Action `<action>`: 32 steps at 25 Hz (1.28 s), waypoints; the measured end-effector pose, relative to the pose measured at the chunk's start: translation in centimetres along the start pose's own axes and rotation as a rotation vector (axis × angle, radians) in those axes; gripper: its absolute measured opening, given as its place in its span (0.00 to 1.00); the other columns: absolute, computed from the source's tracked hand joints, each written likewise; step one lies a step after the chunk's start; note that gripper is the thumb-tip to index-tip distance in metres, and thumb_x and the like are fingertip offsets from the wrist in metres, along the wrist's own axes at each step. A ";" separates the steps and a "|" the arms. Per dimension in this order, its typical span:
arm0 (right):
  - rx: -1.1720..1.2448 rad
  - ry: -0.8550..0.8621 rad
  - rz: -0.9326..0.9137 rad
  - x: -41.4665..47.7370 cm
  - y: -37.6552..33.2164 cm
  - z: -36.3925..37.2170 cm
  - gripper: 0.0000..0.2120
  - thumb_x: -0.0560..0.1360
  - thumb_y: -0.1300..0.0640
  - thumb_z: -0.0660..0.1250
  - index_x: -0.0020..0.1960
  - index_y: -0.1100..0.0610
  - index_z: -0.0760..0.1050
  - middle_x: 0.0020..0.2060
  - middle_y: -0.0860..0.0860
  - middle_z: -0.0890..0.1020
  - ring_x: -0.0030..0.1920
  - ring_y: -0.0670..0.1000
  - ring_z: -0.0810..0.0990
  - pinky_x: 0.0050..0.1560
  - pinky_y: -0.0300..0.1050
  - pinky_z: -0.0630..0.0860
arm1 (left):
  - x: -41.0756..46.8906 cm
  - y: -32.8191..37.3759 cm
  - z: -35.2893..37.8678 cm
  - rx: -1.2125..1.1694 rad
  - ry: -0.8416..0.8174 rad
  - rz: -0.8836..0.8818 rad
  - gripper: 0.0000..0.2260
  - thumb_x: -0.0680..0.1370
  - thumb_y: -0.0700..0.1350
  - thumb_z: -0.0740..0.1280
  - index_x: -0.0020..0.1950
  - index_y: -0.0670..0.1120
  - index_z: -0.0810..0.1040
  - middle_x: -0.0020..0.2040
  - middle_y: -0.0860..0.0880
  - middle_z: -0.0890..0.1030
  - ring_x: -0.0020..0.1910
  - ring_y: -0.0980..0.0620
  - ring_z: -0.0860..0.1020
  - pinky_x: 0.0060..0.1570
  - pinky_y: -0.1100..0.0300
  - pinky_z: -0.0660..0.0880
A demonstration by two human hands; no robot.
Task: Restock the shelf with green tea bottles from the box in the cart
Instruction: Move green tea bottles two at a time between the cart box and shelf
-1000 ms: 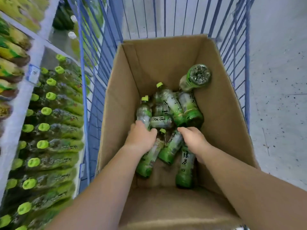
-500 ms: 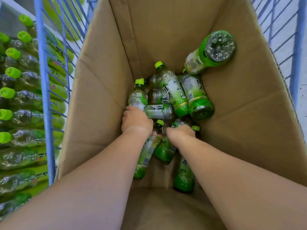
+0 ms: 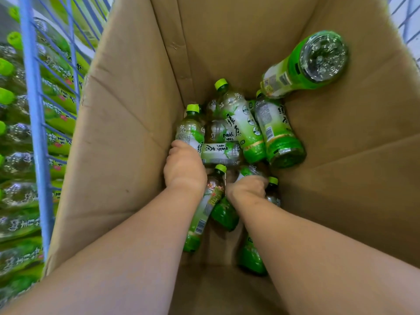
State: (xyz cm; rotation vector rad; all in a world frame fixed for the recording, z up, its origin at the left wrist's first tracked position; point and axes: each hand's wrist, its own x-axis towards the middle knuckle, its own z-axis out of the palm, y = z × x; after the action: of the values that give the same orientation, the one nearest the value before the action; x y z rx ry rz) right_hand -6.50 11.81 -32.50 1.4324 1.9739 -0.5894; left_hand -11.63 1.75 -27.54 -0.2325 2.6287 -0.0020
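The cardboard box fills most of the view. Its top edges and near wall are cut off by the frame, and two bare forearms cover a big part of its floor. The box stands in the cart, of which only blue wire bars show, at left and in the top right corner. Behind the left bars lie the shelf bottles in rows, green caps toward the cart. They are blurred and their labels are hard to read.

Inside the box is a loose heap of green tea bottles, w/ some lying under others, so the exact no. cannot be told. The leaning bottle rests against the right wall, clear base toward the camera, neck down into the heap. The capped bottle is near the left wall, cap pointing to the far side.

The left hand shows its back. One finger lies on the label of the capped bottle, the other fingers bend down out of sight, so one cannot tell if they hold it. The right hand lies over the middle of the lying bottle, fingers curled round it, tips hidden. The middle bottle lies btw. the two wrists. The covered bottle is mostly hidden under the right forearm; only its green bottom part shows. A small green cap sits just beside the right knuckles.
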 end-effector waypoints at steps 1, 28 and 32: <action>-0.004 -0.004 0.016 0.0 -0.2 -0.1 0.40 0.75 0.47 0.73 0.69 0.73 0.57 0.65 0.61 0.78 0.63 0.58 0.81 0.50 0.47 0.78 | -0.1 0.0 -0.2 -0.011 -0.019 0.019 0.34 0.78 0.48 0.74 0.72 0.32 0.61 0.66 0.39 0.77 0.63 0.42 0.80 0.49 0.54 0.76; 0.324 -0.355 -0.284 -14.1 9.2 -18.0 0.21 0.68 0.52 0.77 0.57 0.59 0.77 0.47 0.58 0.84 0.43 0.59 0.86 0.48 0.57 0.84 | -19.4 -5.5 -11.5 -1.082 -0.402 -0.231 0.24 0.57 0.56 0.71 0.50 0.48 0.82 0.44 0.49 0.86 0.41 0.49 0.84 0.47 0.52 0.83; 0.380 -0.319 -0.390 -18.8 10.1 -21.3 0.11 0.67 0.55 0.76 0.47 0.56 0.82 0.43 0.58 0.86 0.38 0.56 0.87 0.42 0.56 0.85 | -23.5 -7.0 -14.4 -1.212 -0.332 -0.156 0.29 0.54 0.58 0.70 0.53 0.50 0.79 0.47 0.49 0.85 0.45 0.49 0.84 0.45 0.50 0.83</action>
State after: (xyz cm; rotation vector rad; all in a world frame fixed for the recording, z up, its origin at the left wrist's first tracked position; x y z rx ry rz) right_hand 2.49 16.63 -4.08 1.0657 1.9534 -1.3392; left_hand 2.87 -1.89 -3.35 -0.7424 1.9456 1.4344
